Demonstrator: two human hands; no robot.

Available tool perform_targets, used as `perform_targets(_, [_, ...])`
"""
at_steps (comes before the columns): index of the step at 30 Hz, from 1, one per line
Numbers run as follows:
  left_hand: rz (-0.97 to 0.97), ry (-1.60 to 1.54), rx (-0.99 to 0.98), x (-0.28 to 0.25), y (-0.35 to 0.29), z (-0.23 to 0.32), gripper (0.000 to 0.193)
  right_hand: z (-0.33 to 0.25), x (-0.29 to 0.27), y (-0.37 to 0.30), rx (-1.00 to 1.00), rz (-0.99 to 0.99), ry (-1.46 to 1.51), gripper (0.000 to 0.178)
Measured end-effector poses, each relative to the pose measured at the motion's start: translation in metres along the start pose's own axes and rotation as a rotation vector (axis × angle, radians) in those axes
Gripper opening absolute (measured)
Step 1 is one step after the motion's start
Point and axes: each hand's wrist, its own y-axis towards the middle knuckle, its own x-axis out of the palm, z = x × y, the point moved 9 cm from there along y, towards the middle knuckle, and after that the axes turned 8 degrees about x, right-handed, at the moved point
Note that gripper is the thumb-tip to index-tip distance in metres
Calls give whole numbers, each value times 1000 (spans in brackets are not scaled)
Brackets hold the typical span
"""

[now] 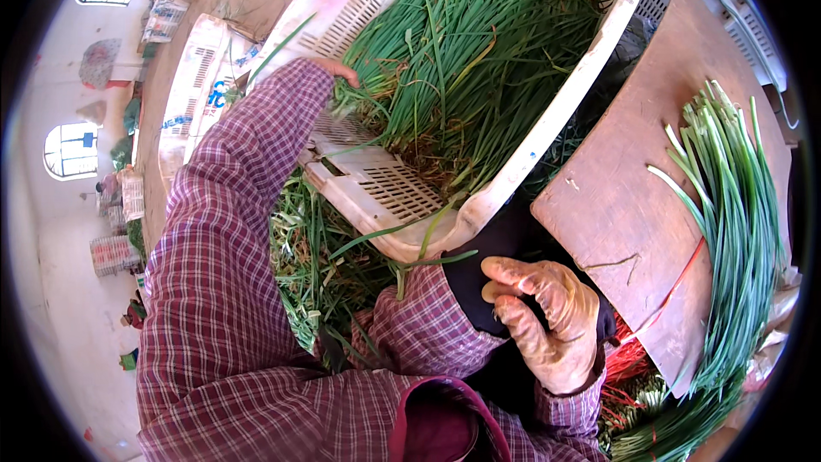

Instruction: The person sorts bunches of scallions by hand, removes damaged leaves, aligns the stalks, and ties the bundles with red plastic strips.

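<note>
My left hand (339, 71) reaches into a white slatted plastic crate (389, 191), against the root ends of a thick pile of green stalks (479, 60) like chives or scallions. Only part of that hand shows beyond the checked sleeve, and its grip is hidden. My right hand (554, 318), in a stained tan glove, hovers over my dark-clad lap below the crate's near corner. Its fingers are bent, with a gap between thumb and fingers and nothing seen in it. To its right, a bundle of green stalks (740, 180) with pale ends lies along a brown board (629, 197).
Loose stalks and trimmings (316, 248) are heaped below the crate, by my left sleeve. Red ties (629, 368) and more bundled stalks (676, 428) sit under the board's near corner. Another white crate (201, 77) stands at the left, with stacked crates (115, 255) along the wall.
</note>
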Motion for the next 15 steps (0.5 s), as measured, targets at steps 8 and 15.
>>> perform_targets(8, [304, -313, 98, -9, -124, 25, 33, 16, 6, -4, 119, -75, 247, 21])
perform_targets(15, [441, -341, 335, 44, -270, 15, 41, -38, 32, 3, -65, -138, 214, 34])
